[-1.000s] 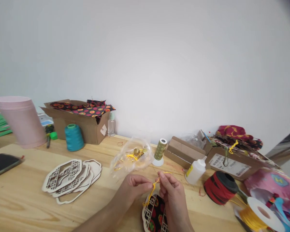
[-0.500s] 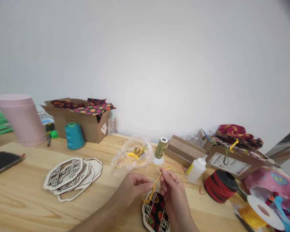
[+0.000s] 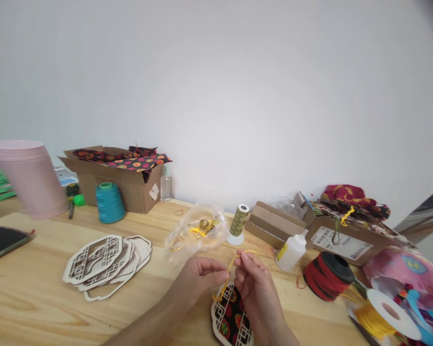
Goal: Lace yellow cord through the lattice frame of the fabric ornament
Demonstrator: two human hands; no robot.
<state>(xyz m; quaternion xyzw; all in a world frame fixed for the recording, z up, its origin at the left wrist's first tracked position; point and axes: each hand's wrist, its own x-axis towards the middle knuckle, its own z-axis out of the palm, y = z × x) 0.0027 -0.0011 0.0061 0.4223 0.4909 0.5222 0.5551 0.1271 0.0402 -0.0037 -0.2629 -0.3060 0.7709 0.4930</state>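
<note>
- At the near middle of the desk (image 3: 39,307), a lattice-edged ornament (image 3: 233,312) backed with dark patterned fabric sits below a person's hands, its bottom cut off by the view; clock hours run from it, 12 pointing to the wall (image 3: 216,96).
- At 12 o'clock, just above it, a yellow cord (image 3: 232,262) rises from its lattice and bends between both hands.
- At 10 o'clock, the left hand (image 3: 202,281) has its grip closed, thumb and forefinger pinching the cord.
- At 1 o'clock, the right hand (image 3: 254,283) overlaps the ornament's edge, its grip pinched on the cord near the loose end.
- Farther off at 11, a clear plastic bag (image 3: 180,235) holds yellow and gold-coloured pieces; at 12, an olive thread spool (image 3: 239,221) stands upright.
- At 2, a white squeeze bottle (image 3: 290,254); at 3, a spool of yellow cord (image 3: 371,321).
- At 10, overlapping pale lattice frames (image 3: 94,257) lie on the desk, a teal thread cone (image 3: 110,204) upright beyond.
</note>
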